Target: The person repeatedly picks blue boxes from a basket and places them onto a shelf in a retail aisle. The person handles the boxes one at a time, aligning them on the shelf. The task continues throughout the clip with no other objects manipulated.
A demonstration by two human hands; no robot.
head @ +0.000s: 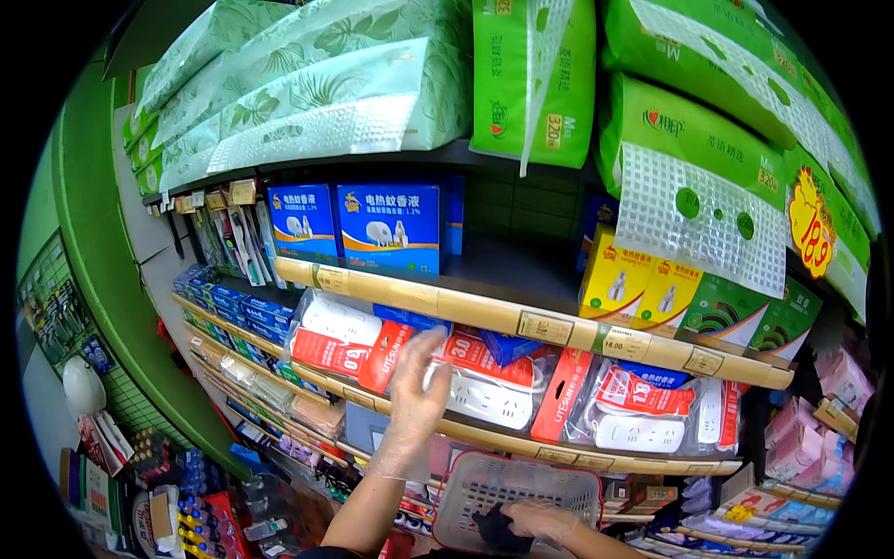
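Note:
My left hand [418,391], in a clear thin glove, is raised in front of the shelf of packaged power strips [489,402]; its fingers are spread near a red header card, and whether they touch it I cannot tell. Lower down, my right hand [541,520], also in a clear glove, has its fingers on a dark cloth [499,527] inside a grey plastic basket [517,472] with a red rim. Blue mosquito-repellent boxes [390,227] stand on the shelf above, with yellow boxes [614,279] farther right.
Green tissue packs [698,140] overhang the top shelf. Price-label rails [489,307] edge the shelves. Toothbrush packs [244,241] hang at left above toothpaste boxes [265,314]. Bottles [199,527] stand low at left. Pink packages [796,447] are stacked at right.

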